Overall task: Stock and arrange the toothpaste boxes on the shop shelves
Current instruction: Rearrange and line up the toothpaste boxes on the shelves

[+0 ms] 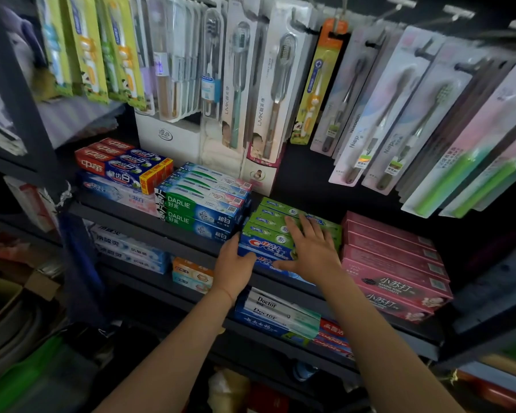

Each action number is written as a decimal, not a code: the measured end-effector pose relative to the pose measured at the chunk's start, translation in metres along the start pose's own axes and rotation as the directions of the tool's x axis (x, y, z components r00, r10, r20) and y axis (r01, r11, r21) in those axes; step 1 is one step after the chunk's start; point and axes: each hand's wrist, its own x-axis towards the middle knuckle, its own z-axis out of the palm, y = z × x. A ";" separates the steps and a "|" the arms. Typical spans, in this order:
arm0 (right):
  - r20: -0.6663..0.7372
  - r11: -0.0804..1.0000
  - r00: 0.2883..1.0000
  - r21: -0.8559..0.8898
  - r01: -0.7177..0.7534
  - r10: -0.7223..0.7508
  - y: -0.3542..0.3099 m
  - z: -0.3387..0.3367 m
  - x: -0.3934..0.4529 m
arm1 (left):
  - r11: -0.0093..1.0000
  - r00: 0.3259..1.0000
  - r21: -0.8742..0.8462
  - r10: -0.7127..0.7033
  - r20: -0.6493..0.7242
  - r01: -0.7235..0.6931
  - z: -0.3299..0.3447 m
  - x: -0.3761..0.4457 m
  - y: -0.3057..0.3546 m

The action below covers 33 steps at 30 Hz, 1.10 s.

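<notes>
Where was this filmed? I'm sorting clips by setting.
Most likely a small shop's dental-care aisle: stacked toothpaste boxes on dark shelves, and packaged toothbrushes hanging on hooks above.

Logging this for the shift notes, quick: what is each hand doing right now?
Left hand: grips the left end of the Crest boxes.
Right hand: open, fingers flat on top of the Crest boxes.
</notes>
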 end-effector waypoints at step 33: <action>0.093 0.999 0.996 0.053 0.002 -0.007 0.009 -0.004 0.011 | 0.973 0.992 -0.212 -0.071 0.103 0.092 0.003 0.007 0.018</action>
